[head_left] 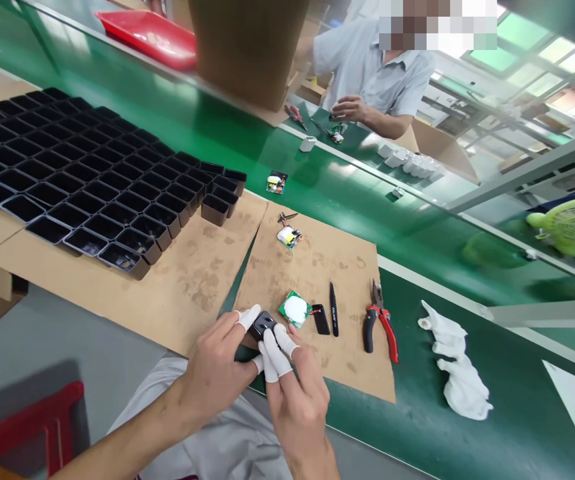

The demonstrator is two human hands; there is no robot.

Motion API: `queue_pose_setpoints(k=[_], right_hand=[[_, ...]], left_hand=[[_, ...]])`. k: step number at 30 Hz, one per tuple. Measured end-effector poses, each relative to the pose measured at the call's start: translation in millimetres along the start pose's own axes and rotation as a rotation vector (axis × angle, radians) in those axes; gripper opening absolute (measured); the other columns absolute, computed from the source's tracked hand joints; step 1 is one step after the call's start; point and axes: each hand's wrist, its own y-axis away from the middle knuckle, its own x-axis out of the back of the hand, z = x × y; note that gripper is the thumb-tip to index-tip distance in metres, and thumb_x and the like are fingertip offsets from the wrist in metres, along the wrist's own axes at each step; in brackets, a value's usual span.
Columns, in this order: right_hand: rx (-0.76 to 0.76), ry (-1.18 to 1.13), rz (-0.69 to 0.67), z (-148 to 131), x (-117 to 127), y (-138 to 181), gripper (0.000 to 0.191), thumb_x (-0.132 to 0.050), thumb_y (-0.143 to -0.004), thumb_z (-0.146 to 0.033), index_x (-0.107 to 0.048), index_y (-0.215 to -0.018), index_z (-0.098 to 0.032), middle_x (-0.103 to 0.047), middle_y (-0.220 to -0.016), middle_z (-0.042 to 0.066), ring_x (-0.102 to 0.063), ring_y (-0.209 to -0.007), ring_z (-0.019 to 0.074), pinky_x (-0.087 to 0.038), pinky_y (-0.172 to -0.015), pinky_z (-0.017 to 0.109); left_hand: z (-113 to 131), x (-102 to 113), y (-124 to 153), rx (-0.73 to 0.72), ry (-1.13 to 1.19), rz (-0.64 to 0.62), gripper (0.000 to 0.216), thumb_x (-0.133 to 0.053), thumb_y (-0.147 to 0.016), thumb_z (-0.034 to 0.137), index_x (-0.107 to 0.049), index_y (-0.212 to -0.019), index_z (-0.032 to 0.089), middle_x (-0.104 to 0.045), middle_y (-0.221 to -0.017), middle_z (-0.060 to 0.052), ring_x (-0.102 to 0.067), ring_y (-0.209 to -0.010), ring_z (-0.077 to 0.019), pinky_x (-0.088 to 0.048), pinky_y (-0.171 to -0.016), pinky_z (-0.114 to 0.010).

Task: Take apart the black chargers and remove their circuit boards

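Between my two hands is a small black plastic housing (263,324) with rounded corners and prong-like marks on its face. My left hand (220,353) pinches its left side, with white finger cots on the thumb and forefinger. Several fingers of my right hand (295,383), also in white cots, press on its right and lower side. Just beyond lies a green circuit board (295,309) with a white pad, wired in red to a flat black piece (321,319). Black tweezers (334,309) and red-and-black pliers (379,320) lie to the right on the cardboard (352,267).
Rows of open black plastic cases (82,173) cover the left cardboard. Circuit boards (289,237) lie ahead. White gloves (460,360) rest on the green bench at right. Across it, a co-worker (377,80) handles a part near white cases (412,162). A red chair (27,427) stands lower left.
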Motion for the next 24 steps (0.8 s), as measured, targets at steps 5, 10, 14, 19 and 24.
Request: queue_pose_setpoints(k=[5,10,14,19,24], right_hand=[[0.0,-0.024,0.025,-13,11,-8,0.066,-0.06,-0.106,0.002,-0.056,-0.17,-0.016,-0.075,-0.128,0.019,-0.07,-0.14,0.0353,-0.069,-0.114,0.059],[-0.041,-0.053,0.041,-11,2,-5,0.062,-0.065,-0.106,0.0,-0.062,-0.165,-0.018,-0.077,-0.119,0.016,-0.076,-0.13,0.035,-0.071,-0.111,0.061],[-0.108,-0.059,0.056,-7,-12,3,0.056,-0.069,-0.105,-0.002,-0.068,-0.159,-0.019,-0.079,-0.119,0.014,-0.079,-0.127,0.0336,-0.069,-0.115,0.062],[-0.188,-0.121,0.09,-6,-8,-3,0.041,-0.069,-0.106,-0.003,-0.079,-0.142,-0.021,-0.084,-0.12,0.012,-0.084,-0.122,0.0295,-0.074,-0.107,0.049],[-0.19,-0.174,0.061,-2,-2,-5,0.038,-0.073,-0.105,-0.004,-0.08,-0.139,-0.02,-0.083,-0.129,0.016,-0.083,-0.126,0.0302,-0.075,-0.101,0.045]], left_hand=[[12,8,3,0.018,0.084,0.072,0.061,-0.062,-0.081,0.0,-0.07,-0.138,0.02,-0.08,-0.105,-0.007,-0.082,-0.096,-0.0231,-0.07,-0.085,-0.031],[7,7,3,0.073,0.055,-0.023,0.066,-0.064,-0.082,0.003,-0.068,-0.146,0.019,-0.079,-0.105,-0.006,-0.08,-0.096,-0.024,-0.069,-0.084,-0.033],[-3,1,4,0.117,0.017,-0.159,0.067,-0.063,-0.084,0.006,-0.066,-0.15,0.02,-0.079,-0.112,-0.008,-0.08,-0.106,-0.0274,-0.07,-0.087,-0.038],[-3,-2,5,0.058,0.006,-0.081,0.067,-0.068,-0.09,0.01,-0.06,-0.156,0.019,-0.078,-0.111,-0.009,-0.079,-0.103,-0.0279,-0.07,-0.09,-0.04],[-5,-3,6,-0.008,-0.001,-0.08,0.077,-0.068,-0.09,0.009,-0.052,-0.164,0.019,-0.077,-0.112,-0.009,-0.079,-0.106,-0.0289,-0.07,-0.09,-0.039]])
